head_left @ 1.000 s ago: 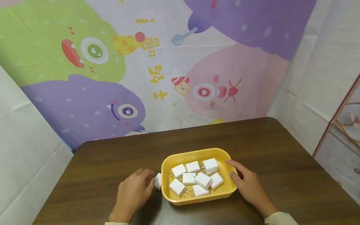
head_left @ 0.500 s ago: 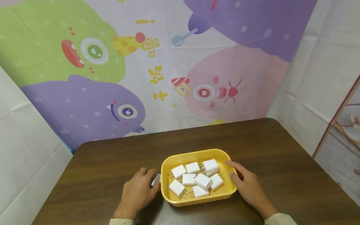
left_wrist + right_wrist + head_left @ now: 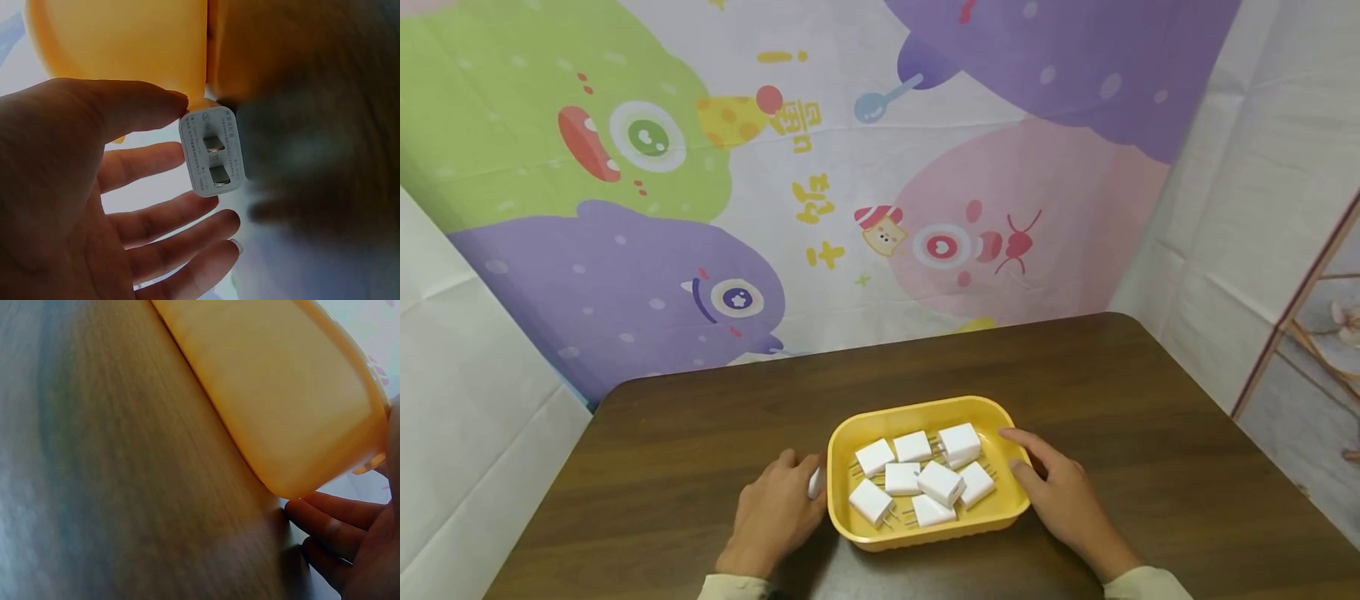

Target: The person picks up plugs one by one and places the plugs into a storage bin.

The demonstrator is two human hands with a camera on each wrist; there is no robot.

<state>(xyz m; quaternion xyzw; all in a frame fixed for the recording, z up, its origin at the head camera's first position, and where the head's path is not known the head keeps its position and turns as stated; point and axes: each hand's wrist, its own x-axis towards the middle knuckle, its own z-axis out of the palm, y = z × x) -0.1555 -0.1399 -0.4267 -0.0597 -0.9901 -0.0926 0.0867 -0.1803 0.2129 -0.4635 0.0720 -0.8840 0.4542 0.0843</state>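
Beside the left wall of a yellow plastic basket, my left hand pinches a white charger plug between thumb and fingers. In the left wrist view its two-pin face with small grey print shows, and its body lies behind that face. The head view shows only a sliver of it, the rest being covered by the hand and basket. My right hand holds the basket at its right end, thumb and a finger over the rim, while other fingertips lie low at its outer corner. Several similar white charger plugs lie loose inside the basket.
The basket stands on a dark brown wooden table near its front side. Behind the table hangs a cloth backdrop with cartoon monsters. Pale cloth walls close in the left and right sides.
My left hand has moved slightly right and closed on the charger plug beside the basket, which has turned and is now mostly covered. The right hand keeps its place on the basket.
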